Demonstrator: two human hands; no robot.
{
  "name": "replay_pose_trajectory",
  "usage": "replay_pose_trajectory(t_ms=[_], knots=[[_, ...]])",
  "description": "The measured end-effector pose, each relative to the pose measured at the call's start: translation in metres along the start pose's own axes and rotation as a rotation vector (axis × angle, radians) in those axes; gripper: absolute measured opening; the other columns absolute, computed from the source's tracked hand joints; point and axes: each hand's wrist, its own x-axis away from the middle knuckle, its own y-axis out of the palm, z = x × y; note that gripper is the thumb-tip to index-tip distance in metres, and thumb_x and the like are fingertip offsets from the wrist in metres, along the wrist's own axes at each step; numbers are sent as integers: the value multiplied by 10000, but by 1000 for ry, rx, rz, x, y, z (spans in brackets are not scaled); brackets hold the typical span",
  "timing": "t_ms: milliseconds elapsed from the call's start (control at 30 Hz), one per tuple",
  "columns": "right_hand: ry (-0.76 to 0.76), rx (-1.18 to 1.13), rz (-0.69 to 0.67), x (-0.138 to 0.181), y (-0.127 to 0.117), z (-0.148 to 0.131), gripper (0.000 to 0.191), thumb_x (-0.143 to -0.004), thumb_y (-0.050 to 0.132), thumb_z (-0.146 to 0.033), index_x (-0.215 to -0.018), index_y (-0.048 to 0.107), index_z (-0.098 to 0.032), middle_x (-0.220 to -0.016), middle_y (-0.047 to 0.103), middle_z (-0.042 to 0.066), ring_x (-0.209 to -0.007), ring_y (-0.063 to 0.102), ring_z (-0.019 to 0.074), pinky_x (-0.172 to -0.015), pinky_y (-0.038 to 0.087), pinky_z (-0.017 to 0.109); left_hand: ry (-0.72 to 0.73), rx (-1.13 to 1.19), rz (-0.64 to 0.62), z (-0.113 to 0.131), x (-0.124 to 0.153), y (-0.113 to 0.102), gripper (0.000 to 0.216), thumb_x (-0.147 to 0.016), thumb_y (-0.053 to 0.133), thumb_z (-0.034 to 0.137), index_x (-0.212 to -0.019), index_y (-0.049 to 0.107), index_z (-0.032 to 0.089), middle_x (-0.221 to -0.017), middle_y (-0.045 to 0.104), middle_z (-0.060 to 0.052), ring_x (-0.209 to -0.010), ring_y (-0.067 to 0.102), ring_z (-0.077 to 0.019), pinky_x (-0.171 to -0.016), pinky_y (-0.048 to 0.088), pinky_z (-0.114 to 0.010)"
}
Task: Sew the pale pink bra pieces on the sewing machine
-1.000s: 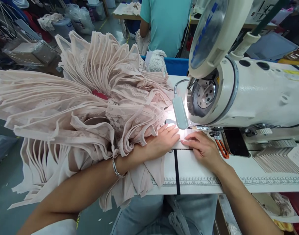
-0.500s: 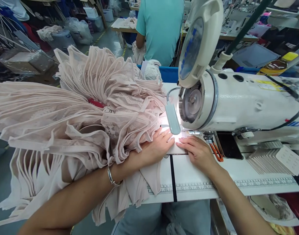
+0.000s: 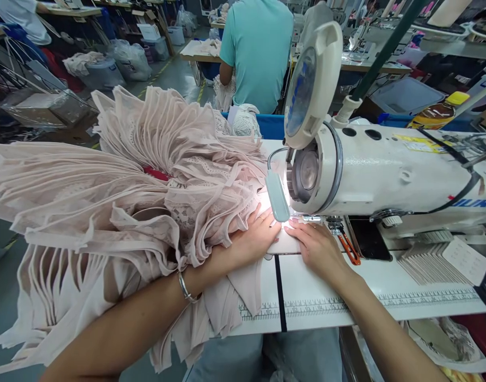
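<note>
My left hand (image 3: 258, 233) lies flat with fingers stretched out beside the lit needle area of a white sewing machine (image 3: 386, 170). Close by on the other side, my right hand (image 3: 315, 245) rests palm down, its fingers straight and the fingertips near the left ones. Bright light washes out whatever fabric is under the fingertips, and the lamp partly covers the needle area. A large heap of pale pink lace-trimmed garment pieces (image 3: 211, 175) is bunched against my left hand and forearm. The small pale green lamp (image 3: 277, 195) hangs just above my fingers.
Orange-handled snips (image 3: 349, 248) and a dark phone-like slab (image 3: 368, 237) lie right of my right hand. A printed ruler (image 3: 318, 306) runs along the table's front edge. A magnifier (image 3: 312, 85) stands over the machine head. Ahead sits a person in a teal shirt (image 3: 257, 53).
The view has shifted slightly, so the machine sits a little further left. Both hands stay flat beside the needle area, with the fingertips barely moved.
</note>
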Motion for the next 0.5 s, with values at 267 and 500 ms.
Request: replay_pose_trajectory(t_ms=[267, 500], knots=[[28, 102, -55, -1, 6, 1, 496, -831, 402, -28, -1192, 660, -248, -1183, 695, 63, -1030, 654, 227, -948, 514, 418, -24, 12, 24, -4, -7, 0, 234, -953, 523, 271, -1139, 548, 132, -1209, 612, -148, -1249, 497, -299, -1081, 338, -522], [-94, 172, -39, -3, 2, 3, 575, -813, 339, 29, -1285, 578, -195, -1174, 702, 91, -1058, 650, 237, -978, 450, 441, -139, 105, -24, 0, -15, -8, 350, -919, 596, 310, -1210, 542, 123, -1382, 525, -164, -1354, 414, -293, -1135, 288, -471]])
